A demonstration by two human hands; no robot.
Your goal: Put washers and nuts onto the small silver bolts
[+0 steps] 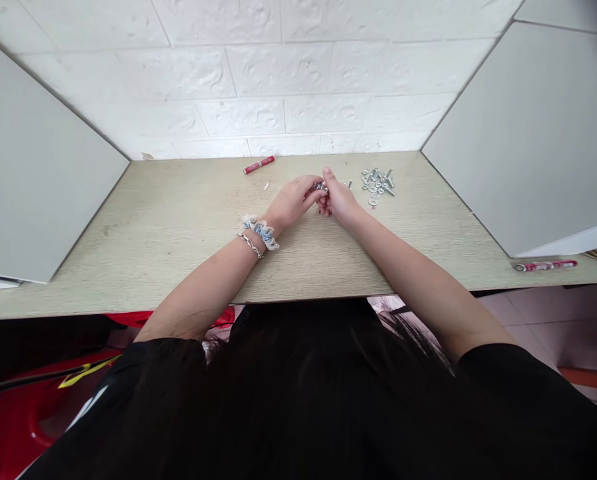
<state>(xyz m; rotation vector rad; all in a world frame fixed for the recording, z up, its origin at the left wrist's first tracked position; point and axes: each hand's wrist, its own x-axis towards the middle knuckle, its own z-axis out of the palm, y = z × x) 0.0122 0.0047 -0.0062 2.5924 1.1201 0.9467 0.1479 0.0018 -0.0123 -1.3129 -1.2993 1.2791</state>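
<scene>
My left hand, with a frilly light-blue scrunchie and a silver chain bracelet at its wrist, is closed on a small silver metal fastener. Against it sits my right hand, fingers curled in and thumb raised. It meets the left fingertips at the fastener; its fingers partly hide what they grip, and I cannot tell the fastener's exact kind. Just beyond the right hand stands a single bolt. Farther right lies a loose pile of silver bolts with washers.
A red marker-like tube lies near the wall, with a white scrap below it. Another red tube rests at the right front edge. Grey panels flank the wooden tabletop; a white brick-patterned wall stands behind.
</scene>
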